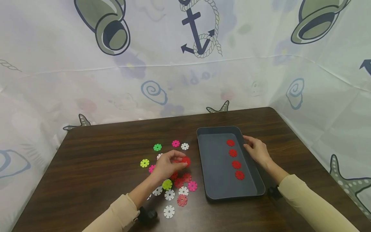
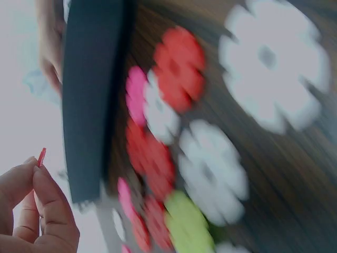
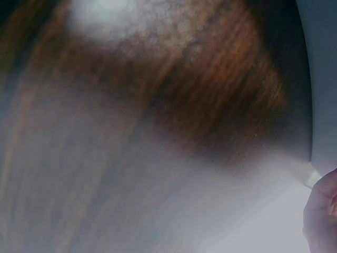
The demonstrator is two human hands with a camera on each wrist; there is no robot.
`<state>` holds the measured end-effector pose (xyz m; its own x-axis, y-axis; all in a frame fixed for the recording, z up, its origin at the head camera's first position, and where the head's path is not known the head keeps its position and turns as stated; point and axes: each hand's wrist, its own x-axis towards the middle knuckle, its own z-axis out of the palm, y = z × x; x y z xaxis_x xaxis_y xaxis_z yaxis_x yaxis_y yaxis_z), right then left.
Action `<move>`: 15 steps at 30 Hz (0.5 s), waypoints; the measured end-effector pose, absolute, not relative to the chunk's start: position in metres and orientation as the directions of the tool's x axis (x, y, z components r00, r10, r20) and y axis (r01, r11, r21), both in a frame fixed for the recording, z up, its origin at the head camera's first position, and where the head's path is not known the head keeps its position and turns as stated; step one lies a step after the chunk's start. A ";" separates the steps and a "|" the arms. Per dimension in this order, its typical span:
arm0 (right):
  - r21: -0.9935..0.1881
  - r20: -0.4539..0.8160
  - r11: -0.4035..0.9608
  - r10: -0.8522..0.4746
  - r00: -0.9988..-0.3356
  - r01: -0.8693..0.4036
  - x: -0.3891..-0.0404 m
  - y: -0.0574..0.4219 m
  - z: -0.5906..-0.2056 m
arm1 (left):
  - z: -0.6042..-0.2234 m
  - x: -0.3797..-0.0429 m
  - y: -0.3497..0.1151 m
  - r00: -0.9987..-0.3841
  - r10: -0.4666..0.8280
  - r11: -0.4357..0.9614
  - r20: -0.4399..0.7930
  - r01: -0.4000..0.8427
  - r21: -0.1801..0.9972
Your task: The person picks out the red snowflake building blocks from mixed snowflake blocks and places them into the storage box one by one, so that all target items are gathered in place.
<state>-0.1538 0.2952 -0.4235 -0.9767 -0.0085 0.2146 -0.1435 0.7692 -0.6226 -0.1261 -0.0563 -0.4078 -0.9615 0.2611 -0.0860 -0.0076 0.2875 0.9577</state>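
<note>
Between thumb and fingers, my left hand (image 1: 169,164) pinches a red notched disc (image 1: 186,161), just left of the grey tray. In the left wrist view that disc (image 2: 42,156) appears edge-on at the fingertips. Inside the tray (image 1: 215,174), several red discs (image 1: 236,164) lie in a column along the right side. My right hand (image 1: 258,149) holds the tray's right rim with thumb and fingers; the right wrist view shows only part of this hand (image 3: 321,216). Below the left hand lie loose discs, among them a yellow-green one (image 1: 167,184) and a white one (image 1: 169,211).
More flower-shaped discs are scattered left of the tray, including a green one (image 1: 157,147) and a pink one (image 1: 175,143). The dark wooden table (image 1: 101,164) extends left. A printed cloth (image 1: 174,71) hangs behind and along the sides.
</note>
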 end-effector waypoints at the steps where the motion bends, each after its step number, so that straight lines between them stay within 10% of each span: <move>1: -0.622 0.215 0.770 -0.009 -0.977 -0.144 -0.154 0.296 -0.424 | -0.406 -0.125 -0.050 -0.956 0.281 0.272 -0.085 -0.006 0.962; 15: -0.620 0.227 0.771 -0.001 -0.974 -0.145 -0.156 0.296 -0.425 | -0.403 -0.112 0.045 -0.894 0.443 0.189 -0.070 0.017 0.982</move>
<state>-0.1558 0.2958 -0.4247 -0.9740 -0.0011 0.2266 -0.1452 0.7708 -0.6204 -0.1118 0.0450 -0.4025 -0.8939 0.4427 -0.0698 0.0168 0.1887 0.9819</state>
